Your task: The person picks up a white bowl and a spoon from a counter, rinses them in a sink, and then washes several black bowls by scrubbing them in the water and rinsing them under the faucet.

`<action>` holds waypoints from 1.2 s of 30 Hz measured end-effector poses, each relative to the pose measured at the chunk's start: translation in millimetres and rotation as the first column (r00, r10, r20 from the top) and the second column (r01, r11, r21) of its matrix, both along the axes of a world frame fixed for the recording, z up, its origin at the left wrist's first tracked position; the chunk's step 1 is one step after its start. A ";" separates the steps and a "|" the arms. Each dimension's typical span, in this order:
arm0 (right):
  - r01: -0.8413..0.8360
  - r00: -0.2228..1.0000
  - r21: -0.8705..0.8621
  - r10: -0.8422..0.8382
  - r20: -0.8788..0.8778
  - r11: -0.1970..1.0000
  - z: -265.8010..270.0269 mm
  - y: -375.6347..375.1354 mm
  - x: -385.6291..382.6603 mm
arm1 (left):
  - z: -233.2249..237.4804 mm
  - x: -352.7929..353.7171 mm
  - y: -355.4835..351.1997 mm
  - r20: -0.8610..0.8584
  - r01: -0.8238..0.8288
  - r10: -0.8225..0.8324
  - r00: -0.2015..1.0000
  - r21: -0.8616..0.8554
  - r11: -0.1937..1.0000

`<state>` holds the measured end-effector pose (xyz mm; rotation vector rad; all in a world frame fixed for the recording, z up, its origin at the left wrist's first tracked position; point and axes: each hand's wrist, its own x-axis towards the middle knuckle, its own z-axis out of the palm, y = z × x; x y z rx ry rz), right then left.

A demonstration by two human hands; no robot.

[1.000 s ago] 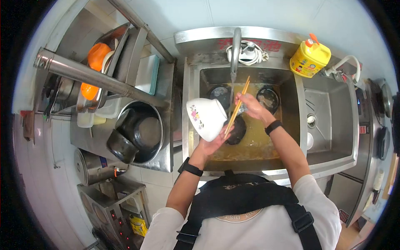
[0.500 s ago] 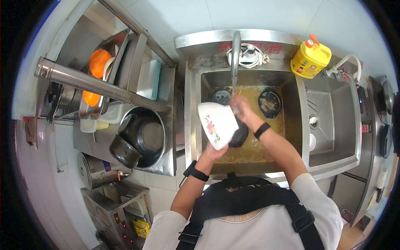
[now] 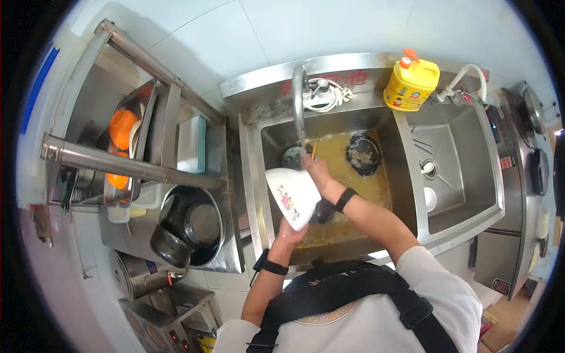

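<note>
A white bowl (image 3: 293, 197) with a pink flower print is tipped on its side above the left sink basin. My left hand (image 3: 288, 233) grips it from below, fingers closed on its lower edge. At the bowl's far right rim is my right hand (image 3: 318, 172), its fingers curled close under the faucet (image 3: 299, 112); what they hold is hidden. A thin yellow stick (image 3: 314, 150) shows beside those fingers. Below, in murky yellowish water, lie a black dish (image 3: 362, 154) on the right and another dark dish (image 3: 292, 157), partly covered by the faucet and bowl.
Behind the basin rests a coiled white cable (image 3: 329, 97) beside a yellow detergent jug (image 3: 411, 83). A second basin (image 3: 456, 176) on the right holds small white items. On the left stand a large metal pot (image 3: 206, 220) with dark pans and a shelf (image 3: 118, 159) with orange bowls.
The camera view has shifted, so the sink appears lower and farther left. My left hand still holds the tilted bowl, and my right hand stays by its rim.
</note>
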<state>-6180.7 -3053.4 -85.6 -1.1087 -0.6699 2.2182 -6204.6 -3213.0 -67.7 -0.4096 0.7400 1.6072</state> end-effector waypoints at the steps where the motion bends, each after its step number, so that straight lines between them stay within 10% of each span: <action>1: 0.034 0.999 -0.056 -0.033 0.009 0.998 1.9 15.4 -0.1 | 13.6 4.8 5.0 0.001 0.011 -0.011 1.000 0.010 1.000; 8: 0.326 0.938 0.084 -0.333 0.095 0.942 -45.1 195.9 40.9 | 24.6 12.6 15.2 -0.177 0.107 -0.115 0.978 -0.055 0.993; 11: 0.006 0.948 0.387 -0.128 0.290 0.922 -28.7 260.1 64.6 | -7.1 -6.6 32.0 -0.328 0.324 -0.343 0.880 -0.115 0.939; 13: 0.062 0.575 0.362 -0.329 0.749 0.930 -7.3 274.9 71.5 | -7.5 -10.9 54.1 -0.389 0.259 -0.346 0.854 -0.257 0.931; 14: 0.060 0.573 0.360 -0.328 0.751 0.931 -4.7 267.0 75.1 | -7.7 -9.3 69.2 -0.432 0.205 -0.328 0.840 -0.306 0.930; 16: -0.274 0.675 0.542 -0.242 0.697 0.794 -10.5 223.8 84.3 | -25.7 -15.5 87.2 -0.474 0.200 -0.360 0.804 -0.354 0.914; 19: -0.317 0.898 0.224 0.216 0.382 0.922 6.3 160.3 88.9 | -50.2 -16.6 112.2 -0.551 0.093 -0.246 0.797 -0.291 0.952; 23: -0.466 0.881 0.018 0.466 -0.081 0.885 7.1 108.0 93.4 | -52.7 -19.2 129.8 -0.700 0.065 -0.403 0.590 -0.457 0.887; 26: -0.485 0.874 0.183 0.483 0.058 0.855 22.0 72.2 96.3 | -88.4 -22.3 116.3 -0.884 -0.027 -0.363 0.294 -0.387 0.922; 29: -0.444 0.895 0.186 0.441 0.063 0.876 10.1 47.1 105.8 | -56.0 -26.1 92.3 -0.872 0.055 -0.324 0.367 -0.328 0.943; 32: -0.212 0.969 0.074 0.220 -0.113 0.974 -14.7 31.0 114.6 | -23.5 -19.5 82.3 -0.926 0.009 -0.377 0.023 -0.377 0.926; 36: -0.102 0.993 0.129 0.108 -0.043 0.986 -28.9 28.5 105.0 | -9.0 -17.0 80.6 -0.955 0.003 -0.281 0.098 -0.282 0.960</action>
